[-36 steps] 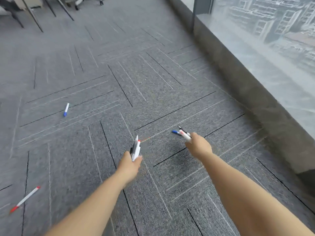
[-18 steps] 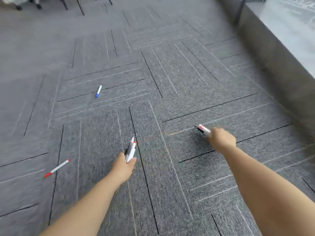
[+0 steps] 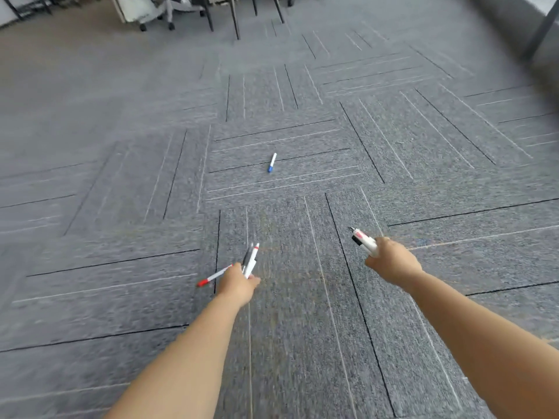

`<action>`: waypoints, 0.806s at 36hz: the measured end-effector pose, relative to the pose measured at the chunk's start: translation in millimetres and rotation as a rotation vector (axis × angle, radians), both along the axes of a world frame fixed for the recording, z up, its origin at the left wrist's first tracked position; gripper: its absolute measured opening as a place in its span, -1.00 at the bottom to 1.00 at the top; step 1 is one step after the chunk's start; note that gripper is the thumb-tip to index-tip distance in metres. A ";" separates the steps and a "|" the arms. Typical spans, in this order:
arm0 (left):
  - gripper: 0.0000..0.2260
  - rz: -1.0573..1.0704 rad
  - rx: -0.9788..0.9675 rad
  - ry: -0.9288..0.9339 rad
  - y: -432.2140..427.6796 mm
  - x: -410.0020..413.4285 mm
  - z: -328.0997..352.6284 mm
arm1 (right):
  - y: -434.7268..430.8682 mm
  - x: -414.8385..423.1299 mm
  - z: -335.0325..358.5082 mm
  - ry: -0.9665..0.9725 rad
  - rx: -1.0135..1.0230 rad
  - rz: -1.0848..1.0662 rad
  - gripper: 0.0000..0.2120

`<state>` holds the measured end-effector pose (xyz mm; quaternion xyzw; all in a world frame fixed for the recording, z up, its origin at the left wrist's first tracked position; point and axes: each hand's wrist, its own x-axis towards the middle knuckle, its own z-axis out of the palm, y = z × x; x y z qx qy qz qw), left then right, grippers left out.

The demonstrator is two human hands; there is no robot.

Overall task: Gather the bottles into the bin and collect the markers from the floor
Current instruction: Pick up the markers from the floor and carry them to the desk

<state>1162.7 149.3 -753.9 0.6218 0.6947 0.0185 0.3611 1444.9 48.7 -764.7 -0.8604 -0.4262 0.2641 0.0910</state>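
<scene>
In the head view, part of the collecting is judged to be done: a small bundle of markers (image 3: 250, 259) is clasped in the left hand (image 3: 237, 284), and at least one more marker (image 3: 363, 241), white with a black end, is clenched in the right hand (image 3: 391, 261). Two markers are left on the carpeted floor (image 3: 121, 182): a blue-capped marker (image 3: 272, 162) lies well ahead, between the two hands in the picture, and a red-capped marker (image 3: 213, 277) lies just beside the left hand, its far end hidden behind the knuckles, so whether it is touched cannot be told. No bottles and no bin are shown, so that half of the task cannot be judged. Both arms are stretched forward and down, bare to the elbow. The left grip is closed around its bundle, with the tips pointed up and away. The right grip is closed as a fist on its marker, which is pointed up and to the left. Chair legs (image 3: 169, 19) are seen at the far edge of the floor.
</scene>
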 end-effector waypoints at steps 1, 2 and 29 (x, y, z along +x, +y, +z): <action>-0.84 0.009 -0.001 0.016 5.2 -9.3 0.4 | 6.7 -10.7 0.3 0.015 0.006 0.003 -0.72; -0.80 0.018 -0.002 0.031 9.8 -17.8 0.8 | 13.3 -21.1 -0.7 0.030 0.015 0.007 -0.72; -0.70 -0.318 -0.098 0.207 108.3 -71.0 -27.5 | 93.8 -144.6 10.1 0.097 -0.090 -0.026 -0.76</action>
